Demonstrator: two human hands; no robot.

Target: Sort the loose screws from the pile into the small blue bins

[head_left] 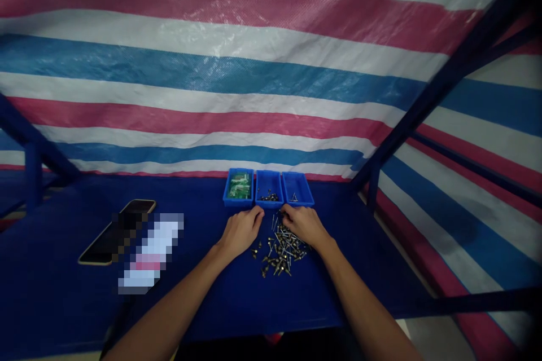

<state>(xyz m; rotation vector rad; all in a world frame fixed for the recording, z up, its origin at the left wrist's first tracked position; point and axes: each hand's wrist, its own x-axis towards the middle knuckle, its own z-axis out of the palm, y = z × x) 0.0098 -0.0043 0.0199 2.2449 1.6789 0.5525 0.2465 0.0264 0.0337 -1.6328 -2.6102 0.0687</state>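
Note:
A pile of small metal pieces (284, 251), some with thin silver shanks and some brass-coloured, lies loose on the blue table. My right hand (307, 225) rests at the pile's upper right edge, fingers curled together; what they hold, if anything, is hidden. To the left of the pile, my left hand (242, 231) is closed with thumb and forefinger together, and anything between them is too small to make out. Just beyond the hands stand three blue trays: the left tray (239, 202) has green-and-white packets, the middle tray (269, 175) brass-coloured pieces, the right tray (298, 180) a few silver pins.
On the left of the table (203, 304) lies a dark phone (99, 245) beside a pixelated bright rectangle (152, 254). Blue frame bars (406, 115) slant up at both sides. A striped plastic sheet (237, 124) hangs behind the trays.

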